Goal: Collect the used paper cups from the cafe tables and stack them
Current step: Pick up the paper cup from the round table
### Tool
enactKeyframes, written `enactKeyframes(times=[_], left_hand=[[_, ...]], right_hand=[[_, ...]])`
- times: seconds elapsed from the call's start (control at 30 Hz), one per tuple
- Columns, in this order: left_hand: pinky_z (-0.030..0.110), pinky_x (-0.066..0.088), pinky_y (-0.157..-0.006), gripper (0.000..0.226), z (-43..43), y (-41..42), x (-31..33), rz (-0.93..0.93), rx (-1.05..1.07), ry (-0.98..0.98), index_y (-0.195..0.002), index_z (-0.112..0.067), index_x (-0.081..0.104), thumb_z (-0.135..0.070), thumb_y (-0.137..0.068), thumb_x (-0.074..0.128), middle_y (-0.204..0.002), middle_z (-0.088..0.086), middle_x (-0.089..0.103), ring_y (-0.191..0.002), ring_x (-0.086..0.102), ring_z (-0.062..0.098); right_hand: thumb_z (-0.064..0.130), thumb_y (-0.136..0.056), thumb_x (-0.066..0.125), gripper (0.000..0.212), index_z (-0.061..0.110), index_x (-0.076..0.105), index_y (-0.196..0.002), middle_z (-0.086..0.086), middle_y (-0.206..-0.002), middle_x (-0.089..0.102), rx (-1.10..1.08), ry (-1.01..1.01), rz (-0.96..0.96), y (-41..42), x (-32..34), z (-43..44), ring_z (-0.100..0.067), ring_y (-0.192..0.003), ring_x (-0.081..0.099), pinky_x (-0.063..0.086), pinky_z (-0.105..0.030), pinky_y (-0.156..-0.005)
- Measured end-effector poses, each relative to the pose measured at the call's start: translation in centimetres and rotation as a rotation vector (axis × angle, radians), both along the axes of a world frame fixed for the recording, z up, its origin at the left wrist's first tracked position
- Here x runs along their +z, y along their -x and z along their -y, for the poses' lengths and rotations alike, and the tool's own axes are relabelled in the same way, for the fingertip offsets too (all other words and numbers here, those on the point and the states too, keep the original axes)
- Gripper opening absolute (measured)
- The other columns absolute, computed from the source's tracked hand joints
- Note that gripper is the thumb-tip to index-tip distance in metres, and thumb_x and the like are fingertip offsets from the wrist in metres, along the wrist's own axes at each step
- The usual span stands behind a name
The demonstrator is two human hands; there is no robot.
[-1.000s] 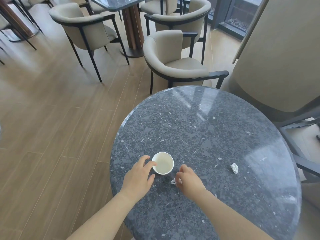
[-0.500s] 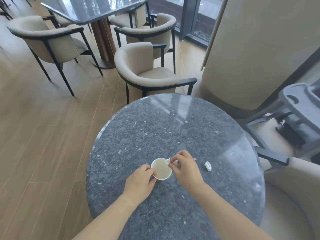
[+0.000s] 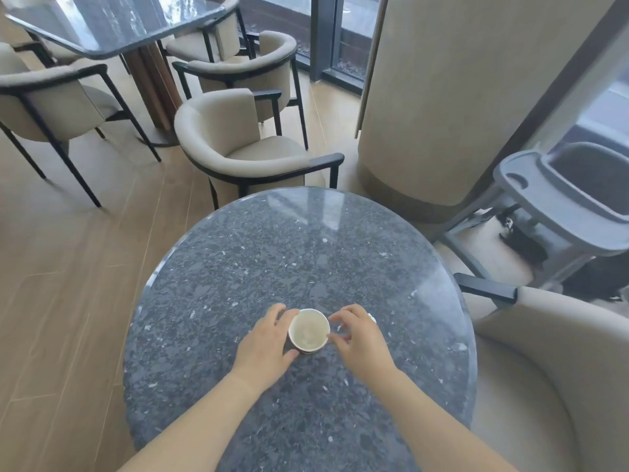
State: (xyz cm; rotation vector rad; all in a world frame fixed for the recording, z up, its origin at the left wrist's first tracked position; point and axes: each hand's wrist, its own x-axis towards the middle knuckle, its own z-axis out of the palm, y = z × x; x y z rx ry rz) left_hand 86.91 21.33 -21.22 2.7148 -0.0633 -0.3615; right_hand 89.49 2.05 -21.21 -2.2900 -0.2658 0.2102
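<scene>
Progress: seemingly early; one paper cup (image 3: pixel 309 330) on table (image 3: pixel 306 253), unstacked | left hand (image 3: pixel 263 345) grips it at 9 o'clock; right hand (image 3: pixel 360 338) at 3 o'clock, fingers loosely curled, empty | stacking pending

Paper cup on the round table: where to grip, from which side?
Grip the side wall of the paper cup just below the rim, coming from its left, as the left hand does with thumb and fingers round it. It stands upright with its mouth open, so a sideways wrap probably avoids crushing the rim.
</scene>
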Motion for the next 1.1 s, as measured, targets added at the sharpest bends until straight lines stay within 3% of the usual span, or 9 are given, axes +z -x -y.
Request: enactKeyframes(times=[0.1, 0.23, 0.4, 0.57, 0.67, 0.77, 0.9, 1.0, 1.1], left_hand=[[0.039, 0.049, -0.091, 0.074, 0.7, -0.9, 0.3, -0.027, -0.053, -0.005, -0.14, -0.036, 0.022, -0.041, -0.081, 0.066, -0.151, -0.009, 0.015, -0.129, 0.038, 0.017], [0.034, 0.047, -0.092, 0.066, 2.3, -1.9, 0.3, -0.023, -0.096, -0.039, -0.14, -0.034, 0.023, -0.043, -0.085, 0.058, -0.152, -0.011, 0.018, -0.129, 0.037, 0.017], [0.034, 0.05, -0.086, 0.06, 3.5, -2.9, 0.3, -0.007, -0.075, -0.031, -0.138, -0.031, 0.027, -0.042, -0.087, 0.057, -0.145, -0.013, 0.024, -0.121, 0.043, 0.016], [0.031, 0.051, -0.079, 0.058, 4.1, -3.1, 0.0, -0.004, -0.055, -0.02, -0.134, -0.032, 0.029, -0.042, -0.085, 0.058, -0.14, -0.013, 0.024, -0.116, 0.044, 0.015], [0.031, 0.052, -0.079, 0.057, 4.2, -3.2, -0.2, 0.005, -0.049, -0.01, -0.133, -0.031, 0.03, -0.041, -0.084, 0.059, -0.139, -0.012, 0.026, -0.114, 0.044, 0.015], [0.033, 0.052, -0.081, 0.058, 4.2, -3.2, 0.0, 0.0, -0.04, -0.006, -0.134, -0.03, 0.031, -0.039, -0.084, 0.06, -0.138, -0.01, 0.028, -0.115, 0.044, 0.016], [0.031, 0.051, -0.079, 0.057, 4.0, -2.8, 0.5, 0.001, -0.018, -0.011, -0.133, -0.031, 0.032, -0.04, -0.083, 0.06, -0.136, -0.012, 0.029, -0.115, 0.044, 0.015], [0.028, 0.05, -0.074, 0.057, 4.1, -2.5, 1.1, 0.035, -0.006, 0.003, -0.131, -0.034, 0.034, -0.043, -0.081, 0.06, -0.132, -0.015, 0.032, -0.112, 0.045, 0.011], [0.023, 0.048, -0.068, 0.058, 4.4, -2.1, 1.9, 0.087, -0.005, 0.032, -0.128, -0.036, 0.035, -0.046, -0.079, 0.063, -0.128, -0.018, 0.035, -0.109, 0.046, 0.007]], right_hand=[[0.015, -0.085, 0.064, 0.02, 0.015, 0.06, -0.105, 0.005, -0.105, 0.05, -0.002, 0.069, 0.0, -0.1, -0.8, 1.5, -0.01, -0.076, 0.05, 0.046, -0.022, -0.074], [0.017, -0.087, 0.061, 0.019, 0.019, 0.06, -0.106, 0.006, -0.109, 0.053, 0.013, 0.16, -0.025, -0.8, -2.0, 4.0, -0.011, -0.094, 0.051, 0.043, -0.023, -0.081], [0.017, -0.087, 0.06, 0.021, 0.021, 0.059, -0.108, 0.007, -0.117, 0.052, 0.025, 0.259, -0.065, -2.3, -3.5, 5.9, -0.015, -0.108, 0.047, 0.041, -0.023, -0.085], [0.014, -0.088, 0.058, 0.034, 0.022, 0.054, -0.12, 0.007, -0.134, 0.044, 0.074, 0.343, -0.14, -3.8, -5.2, 6.4, -0.017, -0.123, 0.039, 0.038, -0.028, -0.097], [0.006, -0.087, 0.056, 0.036, 0.018, 0.055, -0.121, 0.004, -0.133, 0.045, 0.119, 0.371, -0.193, -4.4, -6.1, 6.4, -0.02, -0.122, 0.04, 0.038, -0.028, -0.099], [0.0, -0.086, 0.051, 0.029, 0.015, 0.06, -0.109, -0.001, -0.12, 0.05, 0.132, 0.379, -0.213, -4.8, -6.3, 6.2, -0.022, -0.112, 0.046, 0.043, -0.029, -0.089], [0.005, -0.087, 0.049, 0.024, 0.017, 0.061, -0.104, 0.0, -0.112, 0.054, 0.049, 0.209, -0.19, -5.2, -4.4, 5.2, -0.018, -0.099, 0.054, 0.043, -0.024, -0.077], [0.005, -0.082, 0.06, 0.028, 0.017, 0.06, -0.108, 0.004, -0.108, 0.057, 0.026, -0.024, -0.032, -5.4, -1.2, 3.7, -0.013, -0.094, 0.056, 0.05, -0.026, -0.079], [0.007, -0.079, 0.066, 0.037, 0.023, 0.058, -0.112, 0.015, -0.105, 0.058, 0.038, -0.235, 0.037, -4.7, 2.1, 2.4, 0.001, -0.094, 0.054, 0.051, -0.015, -0.076]])
